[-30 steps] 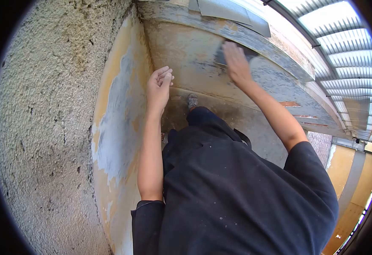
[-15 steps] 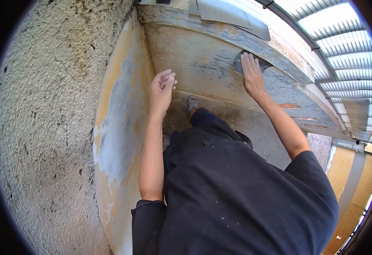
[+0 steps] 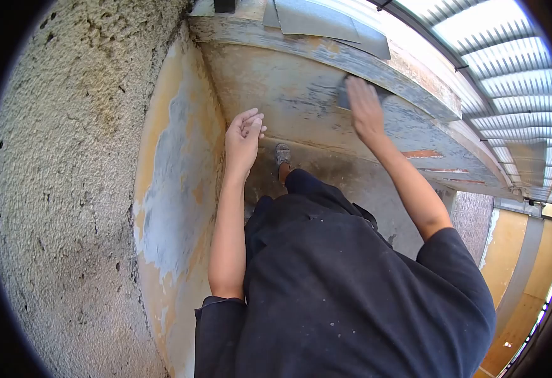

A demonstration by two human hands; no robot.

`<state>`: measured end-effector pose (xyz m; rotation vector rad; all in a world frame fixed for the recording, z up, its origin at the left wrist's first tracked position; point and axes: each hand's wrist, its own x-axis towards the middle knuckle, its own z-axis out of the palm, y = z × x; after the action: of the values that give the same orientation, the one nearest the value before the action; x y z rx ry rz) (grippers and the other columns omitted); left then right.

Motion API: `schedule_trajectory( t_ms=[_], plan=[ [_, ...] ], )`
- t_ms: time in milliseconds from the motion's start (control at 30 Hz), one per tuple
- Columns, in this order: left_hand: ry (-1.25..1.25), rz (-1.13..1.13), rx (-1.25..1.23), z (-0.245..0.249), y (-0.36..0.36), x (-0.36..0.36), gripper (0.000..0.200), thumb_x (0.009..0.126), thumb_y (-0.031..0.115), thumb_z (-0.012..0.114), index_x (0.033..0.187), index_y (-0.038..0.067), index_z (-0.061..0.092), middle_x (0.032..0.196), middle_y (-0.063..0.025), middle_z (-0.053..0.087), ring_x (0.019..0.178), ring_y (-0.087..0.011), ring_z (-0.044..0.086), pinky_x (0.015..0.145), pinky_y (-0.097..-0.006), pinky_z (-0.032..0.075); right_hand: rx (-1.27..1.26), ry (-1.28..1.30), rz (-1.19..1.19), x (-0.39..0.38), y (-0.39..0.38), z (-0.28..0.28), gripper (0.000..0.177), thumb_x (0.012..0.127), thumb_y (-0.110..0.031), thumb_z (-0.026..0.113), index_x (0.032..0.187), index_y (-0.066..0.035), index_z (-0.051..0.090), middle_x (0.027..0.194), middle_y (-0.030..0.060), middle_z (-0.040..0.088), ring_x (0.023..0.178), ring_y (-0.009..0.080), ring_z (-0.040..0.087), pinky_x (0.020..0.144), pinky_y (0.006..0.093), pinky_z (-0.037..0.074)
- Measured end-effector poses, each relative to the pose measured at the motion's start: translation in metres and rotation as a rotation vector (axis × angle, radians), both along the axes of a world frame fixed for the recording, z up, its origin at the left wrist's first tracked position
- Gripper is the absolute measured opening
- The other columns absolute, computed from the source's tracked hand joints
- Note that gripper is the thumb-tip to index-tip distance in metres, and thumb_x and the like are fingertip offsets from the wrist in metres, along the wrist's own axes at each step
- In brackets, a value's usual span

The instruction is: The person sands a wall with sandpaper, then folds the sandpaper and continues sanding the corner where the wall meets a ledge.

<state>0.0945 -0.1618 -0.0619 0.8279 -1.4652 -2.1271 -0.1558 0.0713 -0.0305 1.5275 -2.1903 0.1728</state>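
My right hand lies flat, fingers stretched, over a dark grey sheet of sandpaper against the worn wall panel. The sheet's edges show on both sides of the hand; the hand is slightly blurred. My left hand is raised near the inner corner, its fingers loosely curled in with the thumb close to them. Nothing is visible in it, and it appears apart from the wall. Around the right hand the panel surface is patchy, grey and tan, with scuff marks.
Grey sheets lie over the ledge above the panel. On the left stand a patchy side wall and a rough textured wall. Corrugated translucent sheeting is at upper right, with wooden boards below it.
My right hand and the sandpaper have shifted slightly left in view. The whole view has also shifted a little. My left hand stays raised, its fingers curled slightly differently.
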Motion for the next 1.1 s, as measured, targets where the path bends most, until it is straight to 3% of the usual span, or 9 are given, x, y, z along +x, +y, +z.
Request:
schedule_trajectory(
  t_ms=[133, 333, 433, 633, 767, 1000, 1100],
  plan=[
    [-0.019, -0.012, -0.002, -0.009, -0.001, 0.009, 0.035, 0.108, 0.011, 0.061, 0.139, -0.005, 0.06, 0.125, -0.0141, 0.072, 0.098, -0.0133, 0.068, 0.085, -0.0273, 0.056, 0.087, 0.02, -0.066, 0.0, 0.012, 0.0, 0.062, 0.094, -0.003, 0.048, 0.156, 0.002, 0.047, 0.162, 0.0197, 0.05, 0.153, 0.0362, 0.045, 0.125, 0.0531, 0.035],
    [-0.007, -0.022, -0.008, 0.002, 0.002, 0.007, 0.034, 0.108, 0.011, 0.061, 0.139, -0.005, 0.06, 0.124, -0.0135, 0.072, 0.096, -0.0132, 0.068, 0.085, -0.0269, 0.056, -0.086, -0.173, 0.257, 0.052, -0.153, 0.001, 0.066, 0.093, -0.001, 0.046, 0.159, 0.002, 0.044, 0.165, 0.0199, 0.045, 0.156, 0.0339, 0.04, 0.127, 0.0505, 0.032],
    [0.004, -0.02, -0.012, 0.005, 0.001, 0.004, 0.034, 0.108, 0.01, 0.061, 0.139, -0.006, 0.06, 0.123, -0.0133, 0.072, 0.096, -0.013, 0.068, 0.084, -0.0266, 0.056, -0.097, -0.155, 0.254, 0.058, -0.168, 0.002, 0.066, 0.092, -0.001, 0.045, 0.158, 0.002, 0.045, 0.164, 0.0182, 0.046, 0.156, 0.0326, 0.04, 0.127, 0.0487, 0.032],
    [0.002, 0.012, 0.005, -0.002, -0.007, 0.015, 0.034, 0.108, 0.01, 0.061, 0.138, -0.006, 0.06, 0.123, -0.0133, 0.072, 0.095, -0.0126, 0.068, 0.083, -0.0261, 0.056, 0.013, -0.032, 0.0, 0.009, -0.012, 0.002, 0.065, 0.093, -0.003, 0.048, 0.158, 0.001, 0.046, 0.164, 0.0171, 0.048, 0.154, 0.0329, 0.043, 0.127, 0.0497, 0.031],
    [-0.028, 0.001, -0.008, -0.012, -0.009, 0.019, 0.035, 0.108, 0.01, 0.061, 0.138, -0.006, 0.06, 0.123, -0.0132, 0.072, 0.095, -0.0128, 0.068, 0.084, -0.026, 0.056, 0.071, 0.019, -0.085, -0.005, 0.015, -0.005, 0.066, 0.092, -0.005, 0.049, 0.157, 0.002, 0.047, 0.164, 0.0176, 0.049, 0.154, 0.0334, 0.044, 0.127, 0.0511, 0.031],
    [-0.033, -0.038, -0.001, 0.002, -0.003, 0.006, 0.037, 0.109, 0.011, 0.061, 0.142, -0.006, 0.058, 0.127, -0.0145, 0.071, 0.095, -0.013, 0.068, 0.085, -0.0271, 0.056, -0.101, -0.205, 0.216, 0.06, -0.165, -0.003, 0.071, 0.089, -0.003, 0.05, 0.159, 0.004, 0.043, 0.168, 0.0168, 0.043, 0.158, 0.0311, 0.037, 0.129, 0.05, 0.027],
    [0.0, -0.012, -0.008, 0.006, -0.004, 0.004, 0.036, 0.108, 0.011, 0.062, 0.14, -0.004, 0.059, 0.125, -0.0136, 0.071, 0.095, -0.0129, 0.068, 0.085, -0.0265, 0.056, -0.084, -0.17, 0.236, 0.051, -0.151, 0.003, 0.07, 0.089, -0.003, 0.049, 0.159, 0.002, 0.044, 0.167, 0.0164, 0.044, 0.157, 0.0298, 0.039, 0.129, 0.0484, 0.029]
  ],
)
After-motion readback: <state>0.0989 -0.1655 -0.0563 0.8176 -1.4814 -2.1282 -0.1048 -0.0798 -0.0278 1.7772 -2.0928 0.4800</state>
